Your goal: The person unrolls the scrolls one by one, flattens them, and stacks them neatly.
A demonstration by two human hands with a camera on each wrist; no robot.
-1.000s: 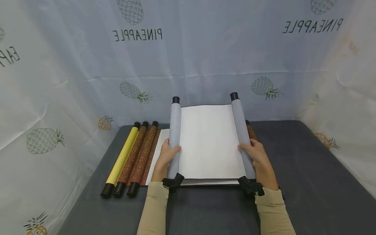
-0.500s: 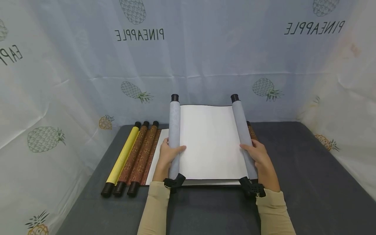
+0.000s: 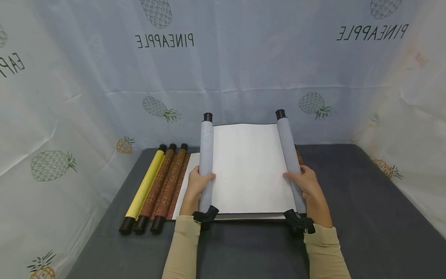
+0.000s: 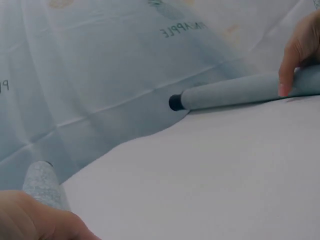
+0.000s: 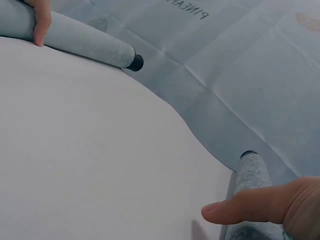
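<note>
Above a dark counter (image 3: pixel 366 201), a person's left hand (image 3: pixel 196 186) and right hand (image 3: pixel 306 184) are each gripping one grey roller of a half-open scroll (image 3: pixel 249 166), holding its blank white sheet taut beside three rolled scrolls (image 3: pixel 156 186).

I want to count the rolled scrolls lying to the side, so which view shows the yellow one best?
The head view: the yellow scroll lies whole on the dark table, leftmost beside two brown patterned scrolls. Neither wrist view shows it; they show only the grey rollers, white sheet and backdrop.
</note>
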